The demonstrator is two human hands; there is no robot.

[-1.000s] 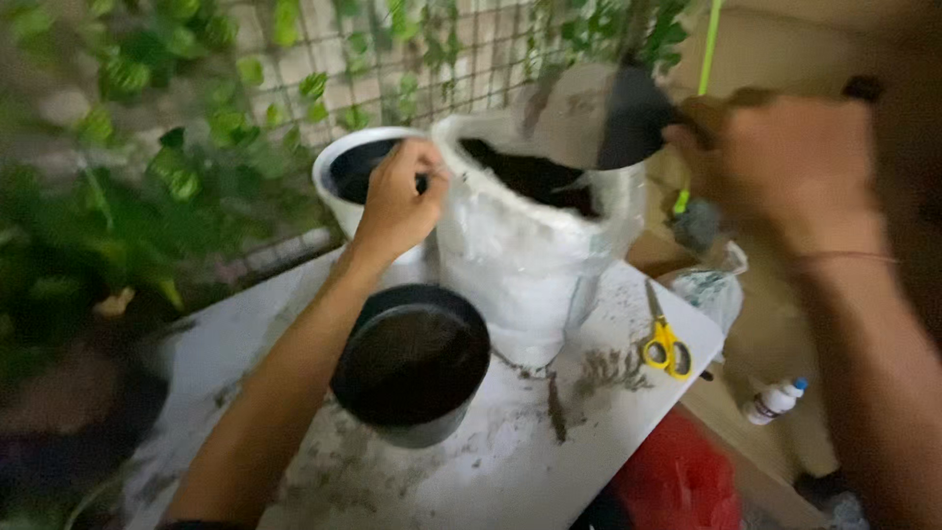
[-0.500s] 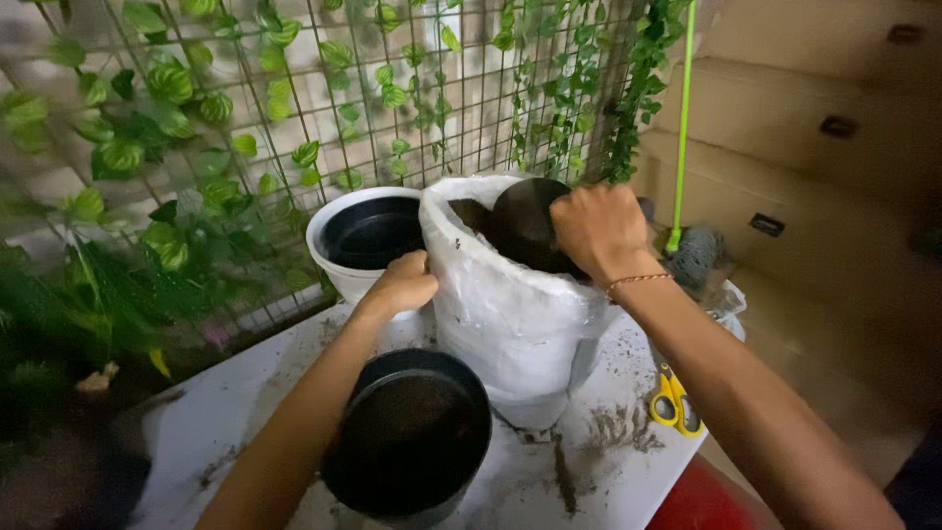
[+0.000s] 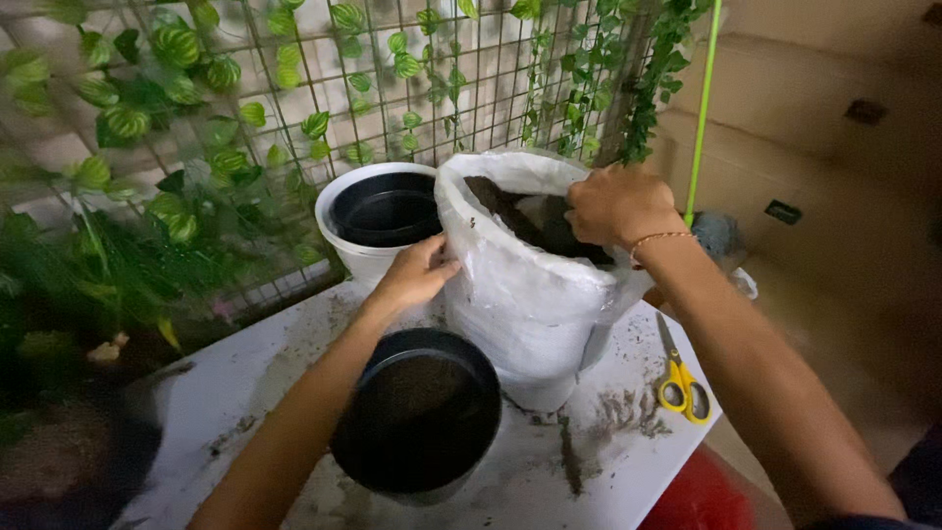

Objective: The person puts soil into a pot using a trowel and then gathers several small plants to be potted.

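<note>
Your right hand (image 3: 618, 204) is reaching down into the open mouth of the white sack (image 3: 530, 285), fingers curled and pressed together around something dark. You cannot tell from this view whether it is a scoop or a fistful of soil (image 3: 520, 211), because the back of the hand is covering it.

Your left hand (image 3: 417, 275) is resting with its fingers lightly spread against the sack's wall at 9 o'clock, steadying it rather than pinching the plastic.

The sack is standing upright at the middle of the white table (image 3: 245, 378), with its long axis vertical and its rim rolled outward.

The relation that matters: the black pot (image 3: 420, 417) is sitting at about 7 o'clock from your right hand, just in front of the sack's base and close to touching it. It is lying lower than the sack's rim and right beside your left forearm. Its mouth is facing up and it is holding a dark layer of soil.

Your left hand is the nearer one to the pot; your right is having to clear the rim first.

A white bucket with a black pot nested inside (image 3: 383, 211) is standing at 10 o'clock from the sack, touching or nearly touching it. Yellow scissors (image 3: 682, 383) are lying at 4 o'clock near the table edge.
</note>
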